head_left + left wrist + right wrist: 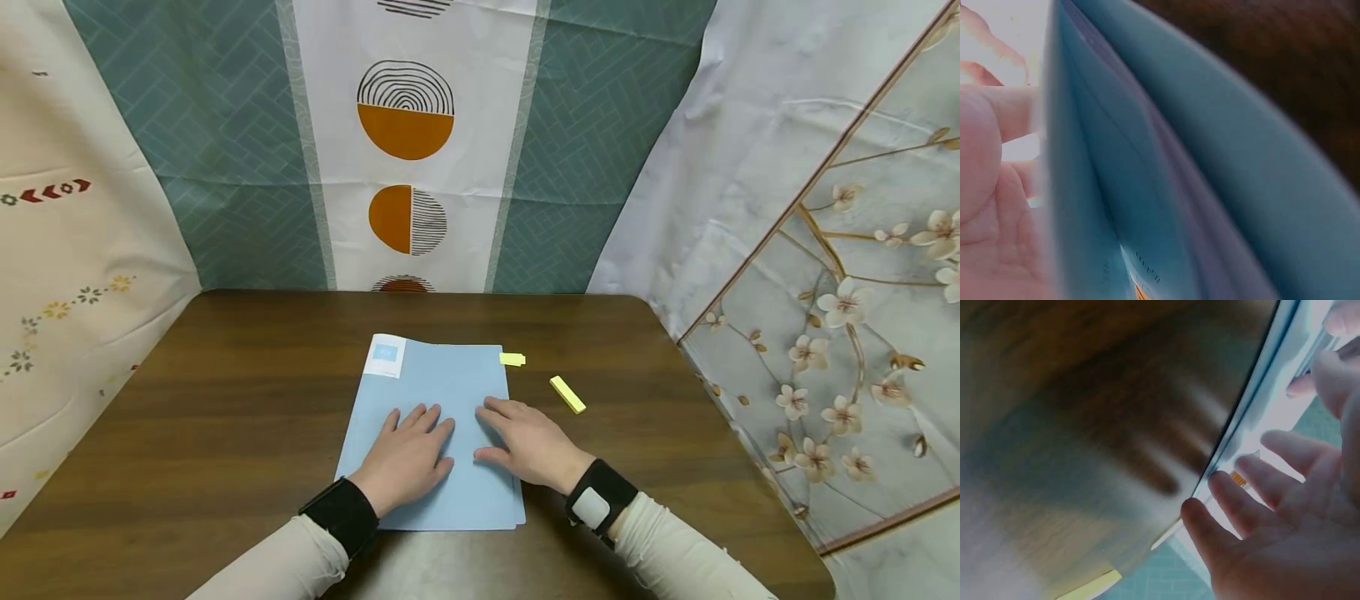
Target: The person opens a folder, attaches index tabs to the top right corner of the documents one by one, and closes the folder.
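Observation:
A light-blue folder lies closed on the table, a white label at its top left corner. My left hand rests on its left half with the fingers spread. Over the right half lies my right hand, its fingers and thumb extended, not gripping anything. A yellow sticky tab sticks out past the folder's top right edge. In the left wrist view the folder's layers gape slightly at the edge, with printed sheets inside. The right wrist view shows fingertips right at the folder's edge.
A small yellow sticky-note pad lies on the brown wooden table, right of the folder. Patterned cloths hang behind the table and at both sides. Dark bands wrap both wrists.

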Motion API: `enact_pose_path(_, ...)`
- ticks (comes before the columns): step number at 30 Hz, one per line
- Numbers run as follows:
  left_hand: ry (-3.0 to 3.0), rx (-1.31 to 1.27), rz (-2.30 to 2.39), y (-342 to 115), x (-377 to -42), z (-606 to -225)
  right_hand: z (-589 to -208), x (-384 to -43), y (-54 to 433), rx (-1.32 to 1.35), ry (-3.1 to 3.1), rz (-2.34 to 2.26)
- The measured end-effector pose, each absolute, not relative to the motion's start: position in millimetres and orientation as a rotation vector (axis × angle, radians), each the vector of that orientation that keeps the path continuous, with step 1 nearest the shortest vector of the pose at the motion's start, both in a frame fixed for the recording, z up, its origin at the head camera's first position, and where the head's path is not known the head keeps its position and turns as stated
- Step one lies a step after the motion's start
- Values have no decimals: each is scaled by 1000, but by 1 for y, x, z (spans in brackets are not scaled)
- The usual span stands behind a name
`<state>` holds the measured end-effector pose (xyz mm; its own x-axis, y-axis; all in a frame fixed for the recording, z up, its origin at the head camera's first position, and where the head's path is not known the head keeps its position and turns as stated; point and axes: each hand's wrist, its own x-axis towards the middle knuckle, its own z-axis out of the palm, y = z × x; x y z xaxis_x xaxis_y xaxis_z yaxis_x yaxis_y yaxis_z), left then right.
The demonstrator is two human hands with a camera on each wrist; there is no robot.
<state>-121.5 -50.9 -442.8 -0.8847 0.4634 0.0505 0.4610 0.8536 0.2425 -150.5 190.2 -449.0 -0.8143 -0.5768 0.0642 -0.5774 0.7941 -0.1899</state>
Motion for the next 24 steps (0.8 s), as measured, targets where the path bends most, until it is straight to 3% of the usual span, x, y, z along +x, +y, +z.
enact_pose_path(7, 3009, 745, 358, -49, -119, -441, -450, -148, 188, 1025, -3001, 139)
enact_pose_path(15, 3045, 762, 373, -45, -119, -439, -452, -148, 192, 986, -2981, 289)
enact_pose_path(24, 3042, 728, 455, -71, -125, -399, -440, -148, 192, 900, -2870, 461)
